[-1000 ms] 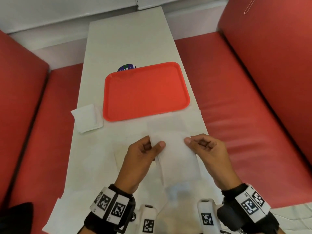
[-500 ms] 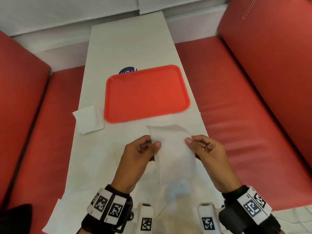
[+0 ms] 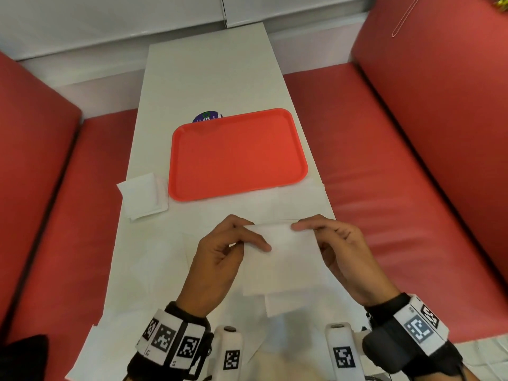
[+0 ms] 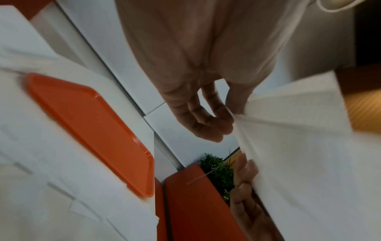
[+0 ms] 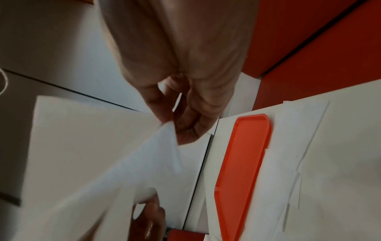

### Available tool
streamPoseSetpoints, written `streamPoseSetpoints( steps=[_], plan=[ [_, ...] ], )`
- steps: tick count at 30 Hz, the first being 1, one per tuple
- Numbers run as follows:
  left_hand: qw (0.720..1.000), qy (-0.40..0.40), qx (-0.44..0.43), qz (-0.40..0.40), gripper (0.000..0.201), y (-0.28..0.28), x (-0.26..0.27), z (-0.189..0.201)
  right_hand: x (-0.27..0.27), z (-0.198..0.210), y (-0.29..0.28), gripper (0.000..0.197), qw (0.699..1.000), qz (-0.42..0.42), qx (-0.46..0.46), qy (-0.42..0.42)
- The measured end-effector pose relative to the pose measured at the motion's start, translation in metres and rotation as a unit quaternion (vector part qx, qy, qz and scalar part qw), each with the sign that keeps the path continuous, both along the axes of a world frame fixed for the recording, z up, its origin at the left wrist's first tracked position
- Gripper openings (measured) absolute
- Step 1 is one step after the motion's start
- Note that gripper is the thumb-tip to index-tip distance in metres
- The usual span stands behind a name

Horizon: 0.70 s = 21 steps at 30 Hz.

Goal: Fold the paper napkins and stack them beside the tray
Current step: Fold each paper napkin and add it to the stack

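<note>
A white paper napkin (image 3: 280, 259) hangs between my two hands above the near part of the table. My left hand (image 3: 233, 243) pinches its upper left corner and my right hand (image 3: 327, 237) pinches its upper right corner. The left wrist view shows that napkin (image 4: 299, 146) held between thumb and fingers; the right wrist view shows its corner (image 5: 164, 138) in my fingertips. An orange tray (image 3: 236, 155) lies empty mid-table. To the left of the tray sits a small stack of folded napkins (image 3: 143, 195). Unfolded napkins (image 3: 297, 204) lie flat under and around my hands.
The white table (image 3: 209, 78) is narrow, with red bench seats (image 3: 398, 174) on both sides. A dark round sticker (image 3: 207, 116) peeks out behind the tray. More loose napkins (image 3: 90, 350) lie at the near left edge of the table.
Both hands have spread apart and turned the napkin so that its top edge now runs level between them. It hung narrower and longer before.
</note>
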State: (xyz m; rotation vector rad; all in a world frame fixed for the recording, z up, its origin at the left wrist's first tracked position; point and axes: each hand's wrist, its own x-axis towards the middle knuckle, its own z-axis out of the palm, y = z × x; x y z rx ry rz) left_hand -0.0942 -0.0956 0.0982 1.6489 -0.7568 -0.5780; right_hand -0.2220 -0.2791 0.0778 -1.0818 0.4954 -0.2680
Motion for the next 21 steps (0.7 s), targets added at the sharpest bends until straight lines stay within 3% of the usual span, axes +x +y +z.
streamPoseSetpoints(
  steps=[4,6,8,10,14,21],
  plan=[
    [1.000,-0.005,-0.005,-0.004,0.055,0.003,-0.002,0.007,0.002,0.006,0.001,0.033,0.999,0.004,-0.032,-0.022],
    [0.997,0.063,-0.047,0.018,0.036,0.002,-0.003,0.008,0.003,0.010,0.004,0.010,0.996,0.000,-0.088,-0.014],
    [0.984,0.155,-0.077,0.042,0.017,0.001,-0.004,0.008,0.005,0.012,0.009,0.009,0.995,-0.002,-0.102,-0.011],
    [0.972,0.216,-0.073,0.050,0.024,0.001,-0.007,0.009,0.006,0.012,0.011,0.011,0.996,-0.013,-0.088,-0.016],
    [0.963,0.260,-0.056,0.034,0.034,0.003,-0.012,0.009,0.007,0.015,0.014,0.017,0.994,-0.041,-0.103,-0.007],
    [0.981,0.195,0.012,0.025,0.039,0.008,-0.012,0.003,0.005,0.020,0.019,0.021,0.993,-0.035,-0.115,0.018]
  ],
)
